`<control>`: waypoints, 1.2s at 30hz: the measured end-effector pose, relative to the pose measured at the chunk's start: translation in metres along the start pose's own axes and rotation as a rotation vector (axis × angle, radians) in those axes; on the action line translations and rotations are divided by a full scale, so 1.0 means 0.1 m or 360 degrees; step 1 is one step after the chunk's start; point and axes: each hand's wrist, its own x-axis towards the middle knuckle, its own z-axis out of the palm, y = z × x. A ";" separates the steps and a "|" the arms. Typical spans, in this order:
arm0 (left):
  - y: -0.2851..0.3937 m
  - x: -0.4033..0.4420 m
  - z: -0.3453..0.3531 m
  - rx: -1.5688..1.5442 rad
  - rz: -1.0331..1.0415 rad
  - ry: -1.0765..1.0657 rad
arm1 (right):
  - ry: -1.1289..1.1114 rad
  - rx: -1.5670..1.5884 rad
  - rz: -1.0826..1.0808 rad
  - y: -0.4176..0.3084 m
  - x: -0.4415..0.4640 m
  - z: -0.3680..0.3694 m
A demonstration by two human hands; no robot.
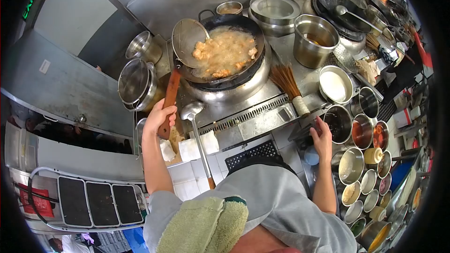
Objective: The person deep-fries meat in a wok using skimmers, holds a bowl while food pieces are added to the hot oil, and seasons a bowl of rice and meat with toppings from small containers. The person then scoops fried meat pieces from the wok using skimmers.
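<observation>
My left hand is closed around the wooden handle of a wire-mesh skimmer. The skimmer's round mesh tilts over the left side of a large black wok. Bubbling oil fills the wok, with golden fried pieces floating in it. My right hand is beside a pot of dark liquid at the stove's right edge. Its fingers look apart and nothing shows in them. A metal ladle leans against the stove front, between my hands.
A bamboo brush lies on the stove right of the wok. Behind stand a steel pot of brownish liquid and a bowl of white contents. Several seasoning pots crowd the right. A second strainer rests on a pot at left.
</observation>
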 end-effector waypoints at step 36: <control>-0.05 0.80 0.38 0.1112 0.0786 0.0628 | 0.0128 -0.0158 0.0389 0.19 -1.45 -0.56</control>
